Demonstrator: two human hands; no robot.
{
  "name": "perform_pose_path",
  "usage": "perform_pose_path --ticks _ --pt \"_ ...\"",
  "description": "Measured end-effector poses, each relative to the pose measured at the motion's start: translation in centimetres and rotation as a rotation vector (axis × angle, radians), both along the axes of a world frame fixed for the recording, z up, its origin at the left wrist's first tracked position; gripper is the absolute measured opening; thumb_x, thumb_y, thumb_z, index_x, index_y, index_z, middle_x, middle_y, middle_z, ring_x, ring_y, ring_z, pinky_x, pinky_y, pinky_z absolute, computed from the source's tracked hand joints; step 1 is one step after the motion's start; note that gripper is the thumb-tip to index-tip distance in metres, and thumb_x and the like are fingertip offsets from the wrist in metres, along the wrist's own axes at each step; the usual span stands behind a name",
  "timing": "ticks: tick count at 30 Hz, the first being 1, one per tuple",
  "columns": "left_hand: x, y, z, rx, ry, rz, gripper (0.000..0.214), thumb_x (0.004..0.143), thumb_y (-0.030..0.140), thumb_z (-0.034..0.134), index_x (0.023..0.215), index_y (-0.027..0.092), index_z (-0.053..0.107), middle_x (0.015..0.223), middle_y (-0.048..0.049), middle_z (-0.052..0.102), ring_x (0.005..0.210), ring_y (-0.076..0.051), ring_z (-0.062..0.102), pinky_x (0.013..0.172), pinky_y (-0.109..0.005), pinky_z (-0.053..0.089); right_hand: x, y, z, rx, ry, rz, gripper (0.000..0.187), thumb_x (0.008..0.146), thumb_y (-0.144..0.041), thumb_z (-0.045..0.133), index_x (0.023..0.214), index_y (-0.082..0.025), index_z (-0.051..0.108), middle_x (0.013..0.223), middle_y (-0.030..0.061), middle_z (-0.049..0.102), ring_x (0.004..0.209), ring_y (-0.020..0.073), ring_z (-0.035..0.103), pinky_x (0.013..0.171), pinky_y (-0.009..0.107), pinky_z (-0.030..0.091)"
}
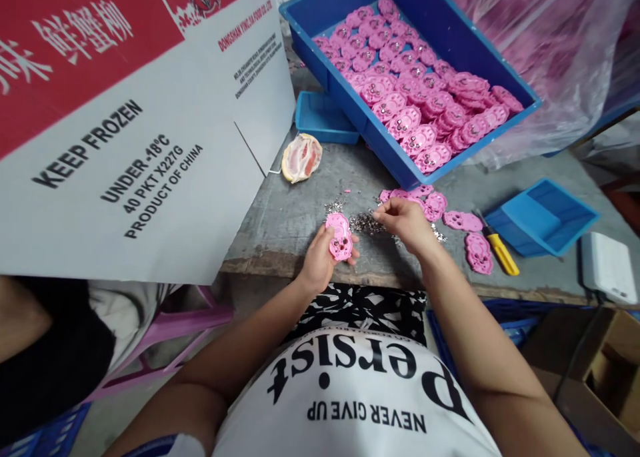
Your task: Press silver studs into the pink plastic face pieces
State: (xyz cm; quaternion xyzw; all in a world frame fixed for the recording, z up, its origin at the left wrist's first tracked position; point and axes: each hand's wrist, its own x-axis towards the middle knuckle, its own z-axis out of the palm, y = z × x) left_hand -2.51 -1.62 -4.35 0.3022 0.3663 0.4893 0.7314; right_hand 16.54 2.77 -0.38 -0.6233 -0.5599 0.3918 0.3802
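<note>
My left hand (320,257) is closed around a pink plastic part (339,236), held upright above the near edge of the grey table (290,217). My right hand (406,221) reaches over a small heap of tiny metal screws (367,224), its fingertips pinched together at the pile; what they grip is too small to make out. Several more pink parts (463,221) lie loose on the table to the right of that hand.
A big blue tray (385,157) full of pink parts stands at the back. A yellow-handled screwdriver (500,247), a small blue bin (543,217) and a white box (607,267) sit right. A cardboard carton (125,124) fills the left; a peeled fruit piece (301,157) lies beside it.
</note>
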Motion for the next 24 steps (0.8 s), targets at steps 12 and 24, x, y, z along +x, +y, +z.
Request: perform_pose_path --ticks 12,24 --pt "2.1 -1.4 3.1 -0.041 -0.112 -0.038 0.029 0.093 0.037 0.056 0.110 0.014 0.056 0.092 -0.0087 0.074 0.083 -0.023 0.074 0.068 -0.034 0.061 -2.3 -7.1 0.2 0.050 0.505 -0.080 0.034 0.059 -0.046 0.092 0.063 -0.020 0.070 0.078 0.0034 0.066 0.068 0.0148 0.058 0.060 0.030 0.048" --pt "2.9 -2.1 3.9 -0.064 -0.164 -0.041 0.027 0.091 0.031 0.059 0.113 0.015 0.059 0.096 -0.0073 0.071 0.089 -0.023 0.071 0.071 -0.033 0.061 -1.7 -7.4 0.6 0.162 0.101 -0.005 0.033 0.075 -0.050 0.081 0.065 -0.020 0.072 0.105 0.0077 0.059 0.105 0.0244 0.058 0.093 0.040 0.049"
